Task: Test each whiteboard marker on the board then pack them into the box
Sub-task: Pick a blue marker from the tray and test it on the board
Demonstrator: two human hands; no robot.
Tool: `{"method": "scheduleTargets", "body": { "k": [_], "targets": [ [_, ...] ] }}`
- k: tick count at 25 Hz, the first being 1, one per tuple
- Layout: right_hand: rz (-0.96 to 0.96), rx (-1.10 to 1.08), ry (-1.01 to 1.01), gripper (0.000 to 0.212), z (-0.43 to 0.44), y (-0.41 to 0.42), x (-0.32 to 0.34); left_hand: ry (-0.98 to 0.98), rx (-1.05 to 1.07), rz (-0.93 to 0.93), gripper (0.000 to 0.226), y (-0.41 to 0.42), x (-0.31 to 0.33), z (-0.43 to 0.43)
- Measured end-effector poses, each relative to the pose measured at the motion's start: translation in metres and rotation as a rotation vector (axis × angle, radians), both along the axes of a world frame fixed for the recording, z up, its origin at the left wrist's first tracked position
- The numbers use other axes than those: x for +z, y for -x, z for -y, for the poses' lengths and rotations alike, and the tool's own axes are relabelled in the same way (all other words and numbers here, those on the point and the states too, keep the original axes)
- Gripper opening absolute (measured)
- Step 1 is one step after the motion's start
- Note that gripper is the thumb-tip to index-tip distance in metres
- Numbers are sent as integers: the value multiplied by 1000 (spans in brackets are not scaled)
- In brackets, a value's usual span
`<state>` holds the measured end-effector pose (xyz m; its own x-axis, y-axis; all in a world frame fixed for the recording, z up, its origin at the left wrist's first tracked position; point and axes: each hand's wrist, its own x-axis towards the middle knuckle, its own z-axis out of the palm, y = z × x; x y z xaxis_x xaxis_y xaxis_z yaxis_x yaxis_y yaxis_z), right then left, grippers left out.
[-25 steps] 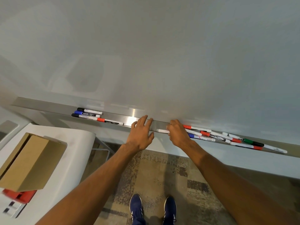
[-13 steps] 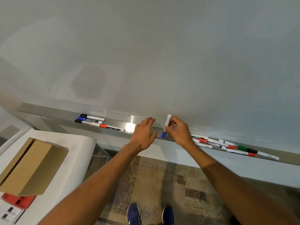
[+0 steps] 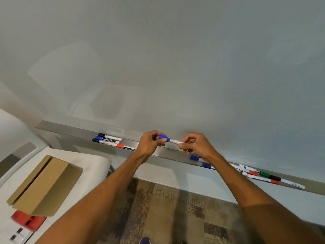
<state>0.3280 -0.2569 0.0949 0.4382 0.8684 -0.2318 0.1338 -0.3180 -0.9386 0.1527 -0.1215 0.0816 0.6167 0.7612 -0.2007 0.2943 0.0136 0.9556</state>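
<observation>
Blue marker (image 3: 171, 140) is level, held just above the tray (image 3: 168, 155)! Left hand (image 3: 151, 144) curls round its blue cap, right hand (image 3: 198, 145) pinches the white barrel's end. Half a second back the right held it alone, the left lying flat on the tray.

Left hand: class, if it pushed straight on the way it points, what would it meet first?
Likely the whiteboard just above the tray; the left hand, gripping the blue marker by its cap, points up at it. Depth is unclear.
</observation>
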Motion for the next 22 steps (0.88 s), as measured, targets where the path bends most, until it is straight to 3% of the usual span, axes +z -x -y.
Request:
{"method": "scheduleTargets", "body": {
  "k": [6, 10, 14, 22],
  "targets": [
    [103, 212, -27, 20, -23, 27, 36, 367, 120, 335, 6, 5, 30, -7],
    [63, 153, -74, 21, -41, 49, 59, 591, 191, 543, 16, 5, 57, -11],
    [96, 107, -59, 22, -54, 60, 77, 630, 274, 575, 22, 8, 76, -15],
    [556, 84, -167, 27, -61, 76, 92, 603, 513, 495, 16, 8, 109, -11]
  ]
}}
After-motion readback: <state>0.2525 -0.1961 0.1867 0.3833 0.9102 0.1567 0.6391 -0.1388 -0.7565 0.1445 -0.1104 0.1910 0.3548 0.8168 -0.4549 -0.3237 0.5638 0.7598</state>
